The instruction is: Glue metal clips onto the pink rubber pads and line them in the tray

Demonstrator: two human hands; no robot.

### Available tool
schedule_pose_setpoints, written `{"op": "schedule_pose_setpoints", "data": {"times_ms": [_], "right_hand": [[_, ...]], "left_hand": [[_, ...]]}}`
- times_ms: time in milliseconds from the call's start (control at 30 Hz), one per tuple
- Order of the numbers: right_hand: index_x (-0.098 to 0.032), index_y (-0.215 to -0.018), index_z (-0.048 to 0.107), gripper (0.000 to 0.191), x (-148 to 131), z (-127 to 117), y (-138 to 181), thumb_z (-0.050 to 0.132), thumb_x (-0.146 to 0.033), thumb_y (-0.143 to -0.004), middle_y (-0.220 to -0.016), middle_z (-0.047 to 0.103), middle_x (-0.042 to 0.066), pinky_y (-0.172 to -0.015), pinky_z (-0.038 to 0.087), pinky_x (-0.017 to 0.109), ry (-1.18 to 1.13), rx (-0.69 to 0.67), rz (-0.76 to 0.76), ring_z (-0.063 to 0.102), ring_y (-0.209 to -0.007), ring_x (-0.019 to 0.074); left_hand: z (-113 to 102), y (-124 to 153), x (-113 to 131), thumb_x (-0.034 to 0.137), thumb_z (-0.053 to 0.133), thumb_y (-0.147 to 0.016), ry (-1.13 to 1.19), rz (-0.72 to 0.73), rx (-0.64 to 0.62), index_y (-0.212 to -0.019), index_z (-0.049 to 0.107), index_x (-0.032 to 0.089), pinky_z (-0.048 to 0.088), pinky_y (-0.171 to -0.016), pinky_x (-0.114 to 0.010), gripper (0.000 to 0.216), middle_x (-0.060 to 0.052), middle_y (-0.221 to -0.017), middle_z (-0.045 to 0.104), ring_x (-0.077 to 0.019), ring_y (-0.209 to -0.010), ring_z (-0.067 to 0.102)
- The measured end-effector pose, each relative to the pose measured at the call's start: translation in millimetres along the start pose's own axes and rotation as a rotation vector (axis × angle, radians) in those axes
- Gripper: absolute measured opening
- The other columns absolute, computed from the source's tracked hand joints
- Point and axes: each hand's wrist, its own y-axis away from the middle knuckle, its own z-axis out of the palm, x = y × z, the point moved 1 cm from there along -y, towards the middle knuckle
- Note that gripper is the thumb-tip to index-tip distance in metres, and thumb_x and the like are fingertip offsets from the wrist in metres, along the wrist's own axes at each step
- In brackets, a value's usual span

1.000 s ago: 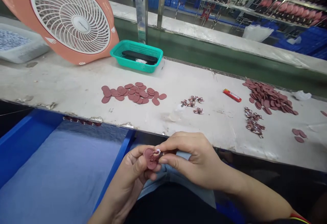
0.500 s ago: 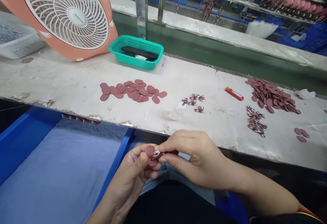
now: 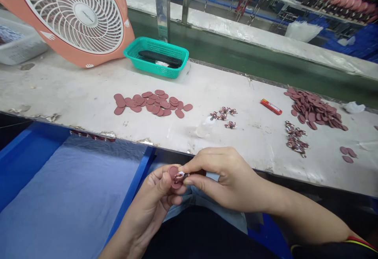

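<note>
At the table's near edge, my left hand [image 3: 161, 196] is closed on a reddish-brown oval disc [image 3: 173, 171], held between thumb and fingers. My right hand [image 3: 224, 176] pinches a small brown-and-white figurine [image 3: 180, 177] against that disc; its lower part is hidden by my fingers. On the table ahead lie several similar small figurines [image 3: 224, 113] beside a translucent bottle [image 3: 205, 127]. More figurines [image 3: 296, 139] form a cluster on the right. Loose oval discs [image 3: 156, 102] are spread left of centre, and a larger pile of discs [image 3: 314, 109] sits at the right.
An orange fan [image 3: 85, 15] and a green basket [image 3: 156, 72] with dark items stand at the back left. A red packet [image 3: 271, 106] lies near the disc pile. Left below the table edge is a blue bin [image 3: 17, 154] with a pale cloth-like lining [image 3: 67, 200].
Both hands stay nearly in place, with the figurine still against the disc. The camera view has shifted slightly.
</note>
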Motion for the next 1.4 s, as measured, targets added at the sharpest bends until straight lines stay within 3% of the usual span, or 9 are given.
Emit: {"op": "schedule_pose_setpoints", "data": {"times_ms": [400, 567, 867, 1067, 1233, 1400], "right_hand": [[-0.015, -0.098, 0.069, 0.011, -1, 3, -1, 0.065, -0.010, -0.090, -0.089, 0.077, 0.005, -0.074, 0.055, 0.023, 0.021, -0.022, -0.064, 0.070, -0.077, 0.0137], [-0.017, -0.101, 0.068, 0.012, -1, 5, 2, 0.064, -0.011, -0.091, -0.084, 0.075, 0.004, -0.073, 0.056, 0.024, 0.009, -0.002, -0.092, 0.069, -0.074, 0.0136], [-0.017, -0.109, 0.066, 0.022, -11, 2, 10, 0.065, -0.007, -0.090, -0.092, 0.076, 0.006, -0.075, 0.059, 0.020, -0.012, 0.014, -0.127, 0.070, -0.079, 0.0113], [-0.010, -0.104, 0.068, 0.016, -14, 2, 9, 0.062, -0.004, -0.090, -0.090, 0.075, 0.009, -0.070, 0.059, 0.020, 0.031, 0.038, -0.181, 0.070, -0.077, 0.0109], [-0.005, -0.102, 0.068, 0.014, -23, -1, 8, 0.061, -0.001, -0.091, -0.089, 0.075, 0.010, -0.076, 0.060, 0.017, 0.112, -0.012, -0.230, 0.071, -0.083, 0.0112], [-0.006, -0.106, 0.069, 0.017, -30, -6, 12, 0.066, -0.006, -0.089, -0.094, 0.077, 0.009, -0.076, 0.062, 0.018, 0.186, -0.064, -0.204, 0.073, -0.085, 0.0123]], "left_hand": [[-4, -2, -3, 0.044, 0.092, -0.056, -0.007, 0.035, -0.007, -0.082, 0.076, 0.014, 0.049, -0.050, -0.014, 0.043, 0.001, -0.064, 0.063, -0.0074, -0.055, 0.057], [-10, -3, -7, 0.043, 0.091, -0.058, -0.002, 0.040, -0.074, -0.081, 0.078, 0.018, 0.050, -0.051, -0.015, 0.036, 0.002, -0.063, 0.067, -0.0076, -0.054, 0.059], [0, 5, -2, 0.039, 0.092, -0.056, -0.003, 0.130, -0.132, -0.077, 0.080, 0.021, 0.050, -0.054, -0.016, 0.031, 0.001, -0.059, 0.071, -0.0099, -0.054, 0.063], [3, 8, 1, 0.034, 0.094, -0.055, 0.025, 0.116, -0.153, -0.078, 0.080, 0.022, 0.053, -0.059, -0.015, 0.029, 0.002, -0.060, 0.074, -0.0091, -0.056, 0.067], [2, 11, 5, 0.032, 0.093, -0.058, 0.031, 0.146, -0.252, -0.080, 0.080, 0.026, 0.049, -0.050, -0.011, 0.026, 0.004, -0.056, 0.073, -0.0070, -0.048, 0.064], [0, 13, 7, 0.028, 0.091, -0.062, -0.006, 0.124, -0.262, -0.081, 0.081, 0.030, 0.051, -0.046, -0.015, 0.021, 0.002, -0.056, 0.074, -0.0108, -0.045, 0.065]]}}
